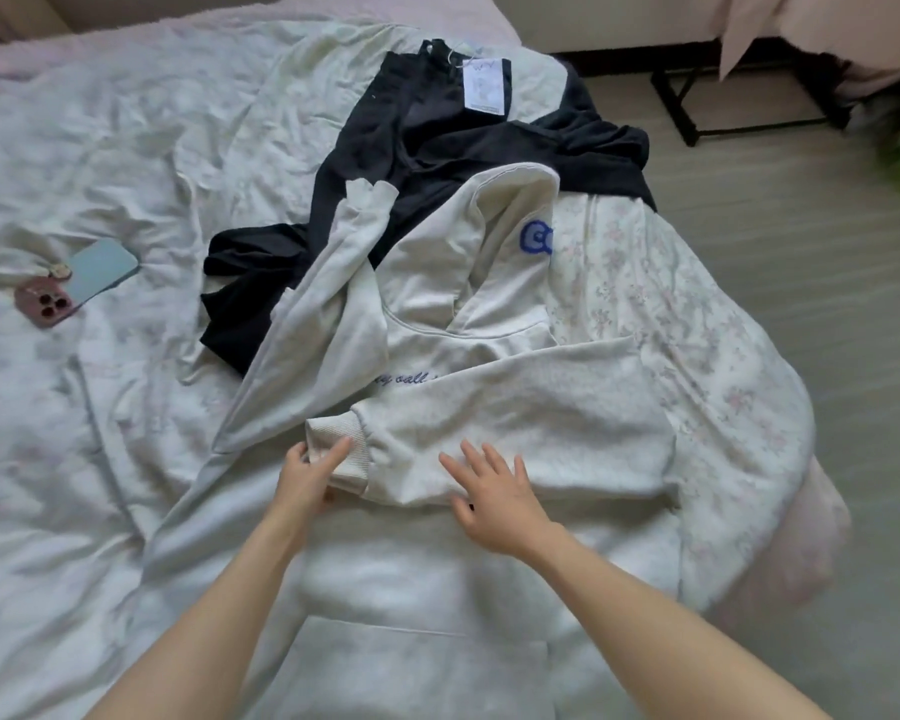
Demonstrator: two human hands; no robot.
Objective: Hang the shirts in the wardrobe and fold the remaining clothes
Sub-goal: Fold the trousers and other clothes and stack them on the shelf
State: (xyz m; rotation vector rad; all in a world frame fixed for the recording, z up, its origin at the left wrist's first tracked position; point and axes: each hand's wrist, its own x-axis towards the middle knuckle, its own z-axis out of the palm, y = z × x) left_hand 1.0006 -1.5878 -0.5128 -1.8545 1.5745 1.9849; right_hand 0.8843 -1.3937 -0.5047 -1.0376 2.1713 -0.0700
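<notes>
A cream hoodie point(437, 324) with blue lettering lies face up on the bed, hood toward the far side and front pocket near me. Its right sleeve point(515, 423) is folded across the chest. My left hand point(310, 472) pinches the ribbed cuff point(336, 449) of that sleeve. My right hand point(494, 493) rests flat, fingers spread, on the same sleeve. The other sleeve point(328, 283) is bent up over a black garment point(427, 142) that carries a white tag point(484, 85) and lies crumpled behind the hoodie.
A phone in a pink case point(81, 283) lies on the rumpled floral duvet point(100, 158) at the left. The bed's right edge point(780, 459) drops to a wooden floor point(827, 283). A black metal frame point(697, 111) stands at the far right.
</notes>
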